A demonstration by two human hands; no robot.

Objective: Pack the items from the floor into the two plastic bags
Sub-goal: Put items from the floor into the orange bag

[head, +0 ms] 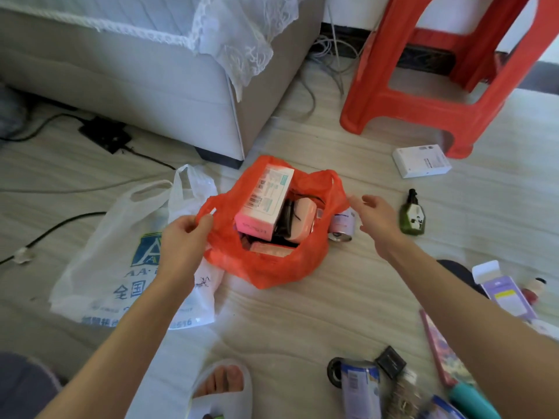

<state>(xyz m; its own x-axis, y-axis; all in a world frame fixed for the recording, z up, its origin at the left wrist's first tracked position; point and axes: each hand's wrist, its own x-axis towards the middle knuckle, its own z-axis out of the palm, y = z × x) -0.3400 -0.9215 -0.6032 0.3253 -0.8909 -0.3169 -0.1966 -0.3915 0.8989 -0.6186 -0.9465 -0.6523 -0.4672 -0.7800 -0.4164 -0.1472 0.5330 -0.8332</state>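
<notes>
Your left hand (184, 234) pinches the left handle of the red plastic bag (272, 267) between thumb and fingers, holding its mouth open. Your right hand (375, 216) hangs just beside the bag's right handle with the fingers spread and relaxed, holding nothing; whether the fingertips touch the plastic you cannot tell.

The red bag sits on the wooden floor (332, 313) in front of you, already holding a pink-and-white box (266, 204) that stands tilted at the back left, a pale pink case (301, 219) to its right with black cords over it, and a flat pink packet (272, 249) near the front.

The white plastic bag (121, 261) with blue print lies flat on the floor just left of the red one, partly under your left forearm.

A small can (343, 228) lies on its side against the red bag's right wall. A green bottle (413, 214) lies farther right, and a white box (422, 161) rests by the leg of the red stool (438, 71). More items crowd the floor at lower right: 1 blue-and-white can (360, 388), a small black box (390, 361), an open lilac carton (502, 291).
</notes>
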